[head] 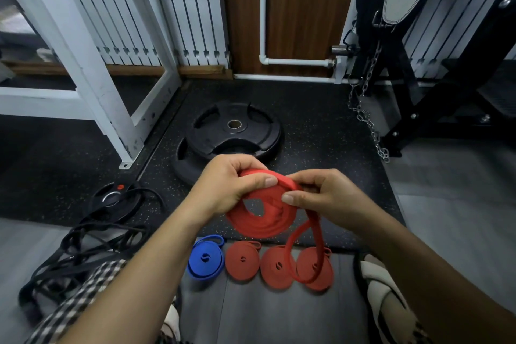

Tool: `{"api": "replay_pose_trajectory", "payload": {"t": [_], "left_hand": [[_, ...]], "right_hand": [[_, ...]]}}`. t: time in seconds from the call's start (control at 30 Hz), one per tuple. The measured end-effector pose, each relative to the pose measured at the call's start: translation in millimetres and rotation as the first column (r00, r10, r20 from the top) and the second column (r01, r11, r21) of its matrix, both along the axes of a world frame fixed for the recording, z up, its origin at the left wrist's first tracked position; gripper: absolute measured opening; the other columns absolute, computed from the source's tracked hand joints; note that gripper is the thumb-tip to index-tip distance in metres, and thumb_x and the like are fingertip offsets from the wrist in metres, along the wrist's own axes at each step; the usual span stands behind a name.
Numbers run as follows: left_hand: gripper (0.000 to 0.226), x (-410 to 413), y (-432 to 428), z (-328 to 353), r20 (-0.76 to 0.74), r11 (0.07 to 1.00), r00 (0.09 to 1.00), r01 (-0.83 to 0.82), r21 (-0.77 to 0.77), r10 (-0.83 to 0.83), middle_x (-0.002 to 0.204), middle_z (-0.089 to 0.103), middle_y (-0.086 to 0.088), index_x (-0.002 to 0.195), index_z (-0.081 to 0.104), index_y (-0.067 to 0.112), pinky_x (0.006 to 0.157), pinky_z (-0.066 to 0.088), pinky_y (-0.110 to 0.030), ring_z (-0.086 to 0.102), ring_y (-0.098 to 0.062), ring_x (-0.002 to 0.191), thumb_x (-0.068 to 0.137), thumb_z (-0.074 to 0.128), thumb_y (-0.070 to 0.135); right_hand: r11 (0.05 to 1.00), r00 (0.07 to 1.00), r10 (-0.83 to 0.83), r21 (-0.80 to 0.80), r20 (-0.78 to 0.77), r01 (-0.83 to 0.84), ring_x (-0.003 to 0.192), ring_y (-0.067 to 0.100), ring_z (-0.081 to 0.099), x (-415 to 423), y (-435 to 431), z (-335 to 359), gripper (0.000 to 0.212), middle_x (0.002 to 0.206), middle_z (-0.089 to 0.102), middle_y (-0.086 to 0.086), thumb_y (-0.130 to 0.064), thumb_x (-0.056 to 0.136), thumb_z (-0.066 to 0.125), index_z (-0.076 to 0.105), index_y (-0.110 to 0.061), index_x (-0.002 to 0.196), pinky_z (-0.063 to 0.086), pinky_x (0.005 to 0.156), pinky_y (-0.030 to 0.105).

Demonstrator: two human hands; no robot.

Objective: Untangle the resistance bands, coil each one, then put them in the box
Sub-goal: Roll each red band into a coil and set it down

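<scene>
I can't see the far side of the red band [262, 215]; my hands [231, 187] cover it. The black bands [83, 246] run under my sleeve [92, 296].

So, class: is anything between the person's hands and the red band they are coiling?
No. Both the left hand and right hand already grip the red band; its loose tail hangs over the finished red coils.

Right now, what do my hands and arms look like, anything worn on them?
Both are bare: the left hand and right hand wear no gloves, rings or watch, and the forearms show no sleeves up to the frame edge. Fingernails are short and unpainted.
</scene>
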State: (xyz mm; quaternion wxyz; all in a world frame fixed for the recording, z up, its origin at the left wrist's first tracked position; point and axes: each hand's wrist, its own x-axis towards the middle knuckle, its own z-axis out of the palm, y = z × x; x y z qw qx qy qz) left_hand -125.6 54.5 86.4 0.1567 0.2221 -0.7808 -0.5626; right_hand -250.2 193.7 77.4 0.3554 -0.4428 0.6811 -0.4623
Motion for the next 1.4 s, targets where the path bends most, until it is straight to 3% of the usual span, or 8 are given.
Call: {"api": "replay_pose_trajectory", "payload": {"t": [0.4,0.5,0.67,0.77,0.9,1.17,1.3,1.4], "left_hand": [[0.020,0.8,1.5,-4.0,0.034,0.997,0.999,0.032,0.064,-0.034,0.064,0.062,0.000,0.071,0.070,0.018,0.060,0.044,-0.020,0.055,-0.009,0.061,0.059,0.082,0.028],[0.009,2.1,-0.9,-2.8,0.003,0.992,0.997,-0.073,0.105,0.073,0.063,0.064,0.000,0.070,0.069,0.015,0.060,0.045,-0.023,0.057,-0.010,0.059,0.067,0.076,0.019],[0.012,7.4,-2.7,1.5,-0.007,0.977,0.992,-0.125,0.176,0.128,0.064,0.065,-0.005,0.069,0.068,0.011,0.058,0.046,-0.023,0.057,-0.012,0.059,0.062,0.074,0.019],[0.009,9.0,-1.0,2.2,-0.016,0.969,0.989,-0.139,0.204,0.146,0.060,0.065,-0.001,0.067,0.069,0.013,0.055,0.046,-0.020,0.057,-0.009,0.055,0.064,0.073,0.019],[0.016,11.4,-5.6,5.9,-0.059,0.942,0.972,-0.202,0.269,0.226,0.062,0.067,-0.003,0.064,0.070,0.013,0.060,0.047,-0.024,0.058,-0.013,0.058,0.058,0.071,0.027],[0.026,19.3,-14.2,17.5,-0.122,0.940,0.957,-0.227,0.253,0.264,0.070,0.067,-0.007,0.077,0.069,0.008,0.060,0.050,-0.022,0.060,-0.016,0.064,0.060,0.069,0.028],[0.026,24.6,-17.8,20.3,-0.134,0.925,0.945,-0.252,0.284,0.299,0.064,0.066,-0.002,0.077,0.067,0.008,0.055,0.049,-0.019,0.058,-0.010,0.056,0.060,0.068,0.027],[0.023,33.0,-30.2,20.0,-0.125,0.901,0.922,-0.319,0.293,0.367,0.065,0.068,-0.003,0.073,0.070,0.011,0.066,0.050,-0.029,0.059,-0.015,0.060,0.059,0.069,0.029]], "right_hand": [[0.999,0.999,0.005,-0.035,-0.037,-0.006,0.060,-0.008,0.058,-0.1,0.8,0.1,0.017,0.060,0.066,-0.016,-0.009,0.079,0.069,0.068,-0.025,0.085,0.044,0.058,0.008],[0.999,1.000,-0.018,-0.036,0.019,0.019,0.073,0.005,0.065,-6.1,2.8,-2.7,0.030,0.081,0.069,-0.007,-0.007,0.079,0.069,0.060,-0.031,0.095,0.053,0.066,0.023],[0.990,0.965,-0.125,-0.097,-0.231,0.105,0.071,0.001,0.059,-13.7,5.4,-13.1,0.032,0.077,0.061,-0.011,-0.007,0.078,0.070,0.057,-0.036,0.080,0.053,0.071,0.030],[0.995,0.916,-0.092,-0.075,-0.392,0.068,0.097,0.000,0.052,-11.0,3.4,-19.0,0.044,0.100,0.049,-0.017,-0.022,0.070,0.079,0.046,-0.042,0.092,0.043,0.084,0.021],[0.977,0.853,-0.164,0.040,-0.496,0.212,0.098,0.013,0.044,-3.9,1.0,-34.5,0.055,0.104,0.035,-0.008,-0.033,0.069,0.077,0.033,-0.028,0.101,0.043,0.086,0.032],[0.940,0.911,-0.200,0.191,-0.361,0.282,0.110,0.014,0.043,4.6,-16.2,-56.0,0.068,0.119,0.035,-0.005,-0.036,0.073,0.075,0.034,-0.020,0.125,0.043,0.093,0.036],[0.924,0.928,-0.267,0.203,-0.260,0.323,0.083,0.019,0.059,6.8,-26.3,-64.5,0.019,0.086,0.058,-0.005,-0.021,0.079,0.066,0.050,-0.025,0.089,0.052,0.080,0.044],[0.899,0.904,-0.373,0.160,-0.207,0.408,0.080,0.022,0.062,2.4,-27.3,-65.9,0.019,0.085,0.060,0.001,-0.014,0.080,0.065,0.048,-0.022,0.078,0.054,0.074,0.041]]}}
